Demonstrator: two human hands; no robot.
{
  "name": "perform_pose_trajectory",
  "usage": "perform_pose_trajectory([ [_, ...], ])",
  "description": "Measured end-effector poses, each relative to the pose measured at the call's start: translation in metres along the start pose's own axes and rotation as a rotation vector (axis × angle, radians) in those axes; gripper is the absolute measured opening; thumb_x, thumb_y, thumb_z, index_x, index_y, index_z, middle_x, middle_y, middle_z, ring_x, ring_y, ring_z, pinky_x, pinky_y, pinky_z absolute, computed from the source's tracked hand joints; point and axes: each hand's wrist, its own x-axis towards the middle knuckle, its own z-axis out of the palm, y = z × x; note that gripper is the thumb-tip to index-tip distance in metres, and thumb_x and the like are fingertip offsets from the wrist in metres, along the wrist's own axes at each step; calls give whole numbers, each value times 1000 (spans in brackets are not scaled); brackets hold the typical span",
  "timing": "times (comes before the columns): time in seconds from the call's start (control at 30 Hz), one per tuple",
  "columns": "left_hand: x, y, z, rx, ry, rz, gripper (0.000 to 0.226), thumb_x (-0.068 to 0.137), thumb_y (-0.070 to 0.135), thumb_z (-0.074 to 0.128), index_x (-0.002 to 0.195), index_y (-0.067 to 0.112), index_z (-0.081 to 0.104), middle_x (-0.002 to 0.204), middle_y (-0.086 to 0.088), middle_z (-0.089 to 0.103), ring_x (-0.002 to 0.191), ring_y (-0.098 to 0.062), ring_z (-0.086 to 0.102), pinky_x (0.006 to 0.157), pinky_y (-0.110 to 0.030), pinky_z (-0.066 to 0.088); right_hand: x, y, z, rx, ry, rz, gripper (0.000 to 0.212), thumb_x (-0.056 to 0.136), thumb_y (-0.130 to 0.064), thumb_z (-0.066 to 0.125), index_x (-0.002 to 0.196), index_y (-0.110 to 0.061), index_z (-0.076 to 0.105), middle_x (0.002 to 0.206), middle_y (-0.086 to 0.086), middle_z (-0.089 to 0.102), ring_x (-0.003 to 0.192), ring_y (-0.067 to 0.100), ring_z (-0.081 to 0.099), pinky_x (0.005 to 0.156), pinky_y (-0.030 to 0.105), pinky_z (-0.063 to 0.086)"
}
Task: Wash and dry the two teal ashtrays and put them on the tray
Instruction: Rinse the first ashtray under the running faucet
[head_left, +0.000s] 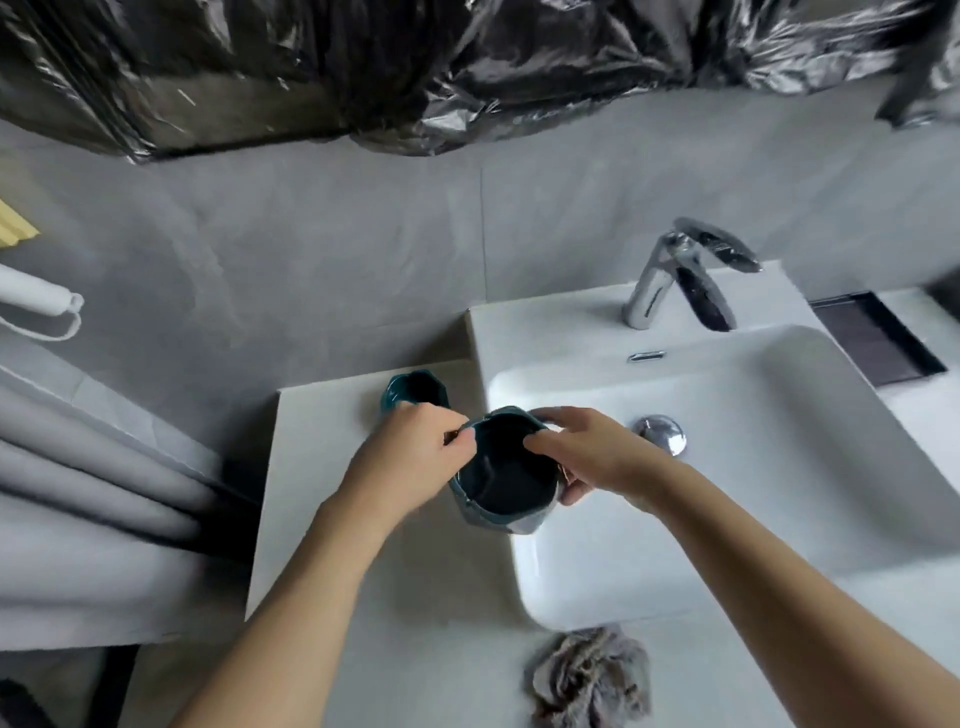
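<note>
Both my hands grip one teal ashtray (503, 470) by its rim, my left hand (410, 457) pinching the near-left edge and my right hand (587, 457) curled over the far-right edge, holding it at the left lip of the white sink (779, 467). The second ashtray (413, 392) sits on the pale counter (311, 493) just beyond my left hand, a crumpled grey cloth (589, 675) lies on the counter nearer me than my hands, and the chrome tap (675, 275) stands beyond my right hand against the grey wall (311, 249)

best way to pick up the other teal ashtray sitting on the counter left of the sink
Pinch the rim of the second ashtray from above, probably at its far or left edge. It stands upright with its mouth open upward, and the left hand, busy on the held ashtray, covers its near side.
</note>
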Motion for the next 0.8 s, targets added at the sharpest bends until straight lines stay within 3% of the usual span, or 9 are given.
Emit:
perform_pose_trajectory([
  [0.23,40,133,71,32,-160,74,35,91,32,51,68,6,46,60,-8,46,59,-20,37,54,-31,30,-45,94,-117,197,18,75,31,85,-13,57,115,-18,65,97,12,70,62,28,69,67,40,62],
  [0.3,53,166,80,82,-154,65,29,92,35,51,78,11,60,75,-7,61,70,-23,52,61,-31,41,-45,115,-139,242,89,101,34,84,-13,59,117,-17,59,97,15,70,61,30,70,67,41,63],
  [0.37,67,198,81,81,-19,89,26,94,35,54,111,24,70,109,0,70,101,-24,62,83,-31,47,-42,132,-158,304,146,117,34,83,-14,61,117,-15,54,99,18,69,62,30,70,66,41,63],
  [0.4,75,214,78,78,64,120,34,95,32,55,127,25,64,123,1,66,113,-23,59,91,-29,44,-40,137,-166,344,175,129,36,83,-15,61,117,-14,52,102,19,68,64,30,69,66,42,63],
  [0.47,93,237,72,68,182,187,44,94,26,57,138,20,54,140,1,56,125,-23,52,97,-28,39,-33,145,-180,423,228,143,37,83,-16,61,117,-13,48,108,18,64,72,31,71,69,44,63],
  [0.57,126,256,74,129,161,222,56,93,22,58,146,15,42,155,2,39,137,-22,41,106,-28,32,-19,145,-196,516,304,126,34,85,-15,59,115,-13,45,105,12,63,74,29,71,73,43,62],
  [0.7,162,251,89,334,106,178,63,92,28,57,147,11,32,161,-3,25,147,-28,24,115,-35,25,4,142,-206,592,360,91,35,86,-14,60,117,-14,44,102,4,58,74,20,67,75,44,62],
  [0.8,173,245,93,451,239,274,51,88,19,59,136,3,49,146,-14,48,135,-34,44,110,-38,35,18,142,-207,613,360,84,35,86,-14,60,117,-14,44,102,5,58,73,18,66,76,42,62],
])
